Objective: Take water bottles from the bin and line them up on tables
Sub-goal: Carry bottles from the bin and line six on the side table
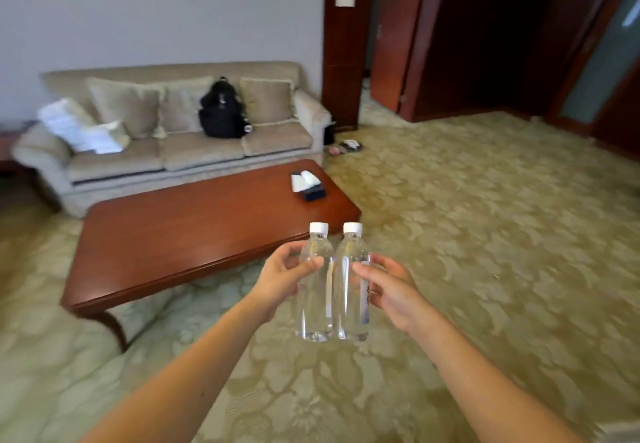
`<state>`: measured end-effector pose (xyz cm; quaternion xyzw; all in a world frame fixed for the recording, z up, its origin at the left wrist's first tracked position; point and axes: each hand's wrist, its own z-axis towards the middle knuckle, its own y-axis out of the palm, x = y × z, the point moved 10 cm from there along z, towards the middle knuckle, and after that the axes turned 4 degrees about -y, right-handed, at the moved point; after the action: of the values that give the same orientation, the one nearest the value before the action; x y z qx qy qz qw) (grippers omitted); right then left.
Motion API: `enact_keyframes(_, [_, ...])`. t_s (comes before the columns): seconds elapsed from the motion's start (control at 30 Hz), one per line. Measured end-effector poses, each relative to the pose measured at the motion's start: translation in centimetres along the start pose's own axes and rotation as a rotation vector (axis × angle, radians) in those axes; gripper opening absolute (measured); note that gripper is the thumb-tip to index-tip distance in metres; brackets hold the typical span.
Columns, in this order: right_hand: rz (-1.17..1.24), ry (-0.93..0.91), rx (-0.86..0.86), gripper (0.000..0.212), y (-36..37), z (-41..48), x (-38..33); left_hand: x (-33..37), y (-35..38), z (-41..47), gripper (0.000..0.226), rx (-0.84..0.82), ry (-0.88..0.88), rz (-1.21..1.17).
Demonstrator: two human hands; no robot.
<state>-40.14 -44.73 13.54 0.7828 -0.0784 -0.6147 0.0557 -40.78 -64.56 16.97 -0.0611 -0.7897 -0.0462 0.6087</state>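
Note:
I hold two clear water bottles with white caps upright and side by side in the air above the carpet. My left hand (282, 278) grips the left bottle (315, 300) around its upper body. My right hand (388, 290) grips the right bottle (351, 304) the same way. The two bottles touch each other. A low red-brown wooden coffee table (180, 234) stands just ahead and to the left of the bottles. No bin is in view.
A tissue box (308, 186) sits near the table's far right corner. Behind the table is a beige sofa (166, 155) with cushions, a black backpack (221, 110) and white cloth. Patterned carpet (485, 234) spreads to the right. Dark wooden doors (467, 37) and slippers (346, 146) are beyond.

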Motion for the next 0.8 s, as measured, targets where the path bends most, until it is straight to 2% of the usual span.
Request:
enact_keyframes(0.13, [-0.073,0.023,-0.174,0.076,9.3,2.5,0.3,0.1,-8.6,-2.1,0.043,0.176,0.024,-0.083])
enact_keyframes(0.27, [-0.097,0.045,-0.322,0.074,17.9,4.8,1.4,-0.7,-16.3,-3.8,0.039,0.337,0.033,-0.164])
enact_keyframes(0.37, [-0.116,0.069,-0.43,0.061,24.1,7.2,2.6,-1.8,-22.2,-4.4,0.04,0.471,0.027,-0.211])
enact_keyframes(0.47, [-0.137,0.089,-0.547,0.078,30.8,9.6,3.8,-2.6,-27.8,-4.5,0.046,0.591,0.03,-0.251])
enact_keyframes(0.53, [-0.144,0.113,-0.613,0.084,35.3,11.5,4.6,-2.9,-31.6,-4.2,0.037,0.671,0.038,-0.275])
enact_keyframes(0.7, [-0.173,0.158,-0.758,0.046,46.8,16.1,5.3,-2.1,-41.2,-3.6,0.035,0.838,0.033,-0.299])
enact_keyframes(0.8, [-0.182,0.19,-0.859,0.045,53.7,18.0,5.4,-1.4,-46.8,-3.8,0.041,0.947,0.042,-0.329])
